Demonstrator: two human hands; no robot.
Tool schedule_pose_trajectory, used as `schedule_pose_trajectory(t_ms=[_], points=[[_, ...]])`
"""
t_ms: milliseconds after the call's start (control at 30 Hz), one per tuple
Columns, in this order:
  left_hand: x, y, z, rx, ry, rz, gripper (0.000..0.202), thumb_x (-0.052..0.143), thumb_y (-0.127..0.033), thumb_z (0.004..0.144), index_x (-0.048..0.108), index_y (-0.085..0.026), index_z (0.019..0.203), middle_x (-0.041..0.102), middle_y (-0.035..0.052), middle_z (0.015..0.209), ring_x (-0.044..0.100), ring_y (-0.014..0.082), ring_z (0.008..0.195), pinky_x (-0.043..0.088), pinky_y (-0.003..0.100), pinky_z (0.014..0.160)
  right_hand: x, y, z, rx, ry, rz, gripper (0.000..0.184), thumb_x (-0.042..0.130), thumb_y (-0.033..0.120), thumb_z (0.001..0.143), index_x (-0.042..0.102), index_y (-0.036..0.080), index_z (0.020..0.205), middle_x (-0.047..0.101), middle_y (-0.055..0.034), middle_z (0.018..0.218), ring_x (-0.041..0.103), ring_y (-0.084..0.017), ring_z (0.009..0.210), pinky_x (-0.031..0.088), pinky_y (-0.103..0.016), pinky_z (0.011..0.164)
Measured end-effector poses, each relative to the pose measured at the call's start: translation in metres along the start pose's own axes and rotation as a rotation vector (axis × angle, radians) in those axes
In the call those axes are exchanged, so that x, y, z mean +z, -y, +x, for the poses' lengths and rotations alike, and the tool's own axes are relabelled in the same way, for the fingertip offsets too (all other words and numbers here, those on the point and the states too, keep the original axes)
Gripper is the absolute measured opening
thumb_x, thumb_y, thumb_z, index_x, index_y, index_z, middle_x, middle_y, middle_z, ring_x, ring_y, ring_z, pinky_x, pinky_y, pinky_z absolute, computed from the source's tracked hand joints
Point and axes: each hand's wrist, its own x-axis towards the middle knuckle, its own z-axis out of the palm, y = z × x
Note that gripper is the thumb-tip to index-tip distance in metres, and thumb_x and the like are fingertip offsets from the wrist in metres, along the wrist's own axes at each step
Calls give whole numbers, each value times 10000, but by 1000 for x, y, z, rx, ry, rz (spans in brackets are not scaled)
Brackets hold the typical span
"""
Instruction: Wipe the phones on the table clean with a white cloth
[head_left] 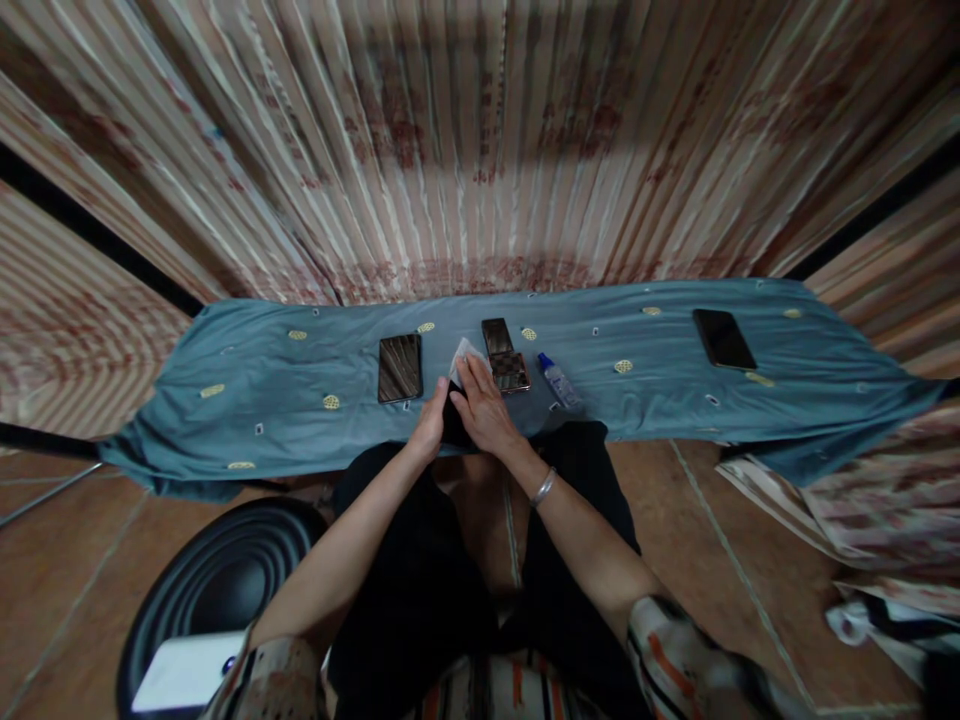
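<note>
Near the front edge of the cloth-covered table, my left hand (430,420) grips the side of a black phone (454,420), mostly hidden between my hands. My right hand (486,408) lies over it, fingers together, pressing a white wipe (465,350) that sticks out beyond the fingertips. Just right of the wipe is an unfolded flip phone (498,340) with a shiny, patterned lower half. Beside that lies a small clear bottle (559,383) with a blue cap. A dark phone (400,368) lies flat to the left of my hands.
Another dark phone (724,338) lies toward the table's right end. A blue-green cloth (285,375) with yellow motifs covers the narrow table. Striped curtains (450,150) hang behind it. A round black stool (217,570) with a white object (187,672) on it stands at lower left.
</note>
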Motion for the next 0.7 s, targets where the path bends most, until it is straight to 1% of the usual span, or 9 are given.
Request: schedule_pose_trajectory(t_ms=[100, 233, 300, 400, 533, 700], points=[[3, 0, -3, 3, 12, 7, 567, 550, -538, 939, 598, -226, 1410, 594, 38, 1467, 309, 235, 1526, 247, 393, 1264, -3, -7, 5, 54, -25, -7, 598, 349, 405, 1041, 302, 163, 1586, 279, -130, 1667, 183, -251, 1570, 238, -514, 1267], [5, -1, -4, -17, 24, -36, 588, 567, -571, 922, 616, -227, 1396, 636, 50, 1419, 395, 264, 1483, 301, 403, 1245, -3, -11, 9, 69, -19, 10, 616, 327, 406, 1046, 308, 91, 1575, 293, -175, 1652, 177, -248, 1571, 211, -475, 1280], [5, -3, -4, 0, 25, -51, 601, 586, -587, 905, 641, -210, 1369, 658, 66, 1388, 425, 278, 1464, 311, 402, 1239, 0, -12, 10, 78, -29, 28, 625, 316, 417, 1047, 299, 87, 1577, 290, -177, 1652, 175, -245, 1571, 198, -476, 1283], [6, -5, -5, 24, 22, -81, 614, 617, -603, 878, 674, -186, 1326, 683, 88, 1349, 459, 293, 1440, 325, 403, 1230, 5, -13, 9, 94, -47, 56, 629, 302, 443, 1046, 283, 121, 1586, 275, -152, 1662, 167, -239, 1573, 197, -489, 1282], [8, -8, -6, 33, 37, -130, 612, 634, -606, 864, 695, -172, 1291, 697, 104, 1324, 490, 304, 1416, 353, 407, 1213, 9, -13, 7, 107, -68, 73, 640, 302, 442, 1045, 278, 97, 1584, 248, -173, 1669, 149, -253, 1577, 200, -492, 1281], [11, -12, -7, 44, 64, -169, 616, 596, -616, 884, 701, -151, 1273, 691, 116, 1332, 491, 305, 1415, 363, 416, 1205, 13, -10, 2, 74, -75, 51, 641, 342, 429, 1040, 258, 117, 1594, 212, -158, 1684, 122, -260, 1582, 193, -505, 1282]])
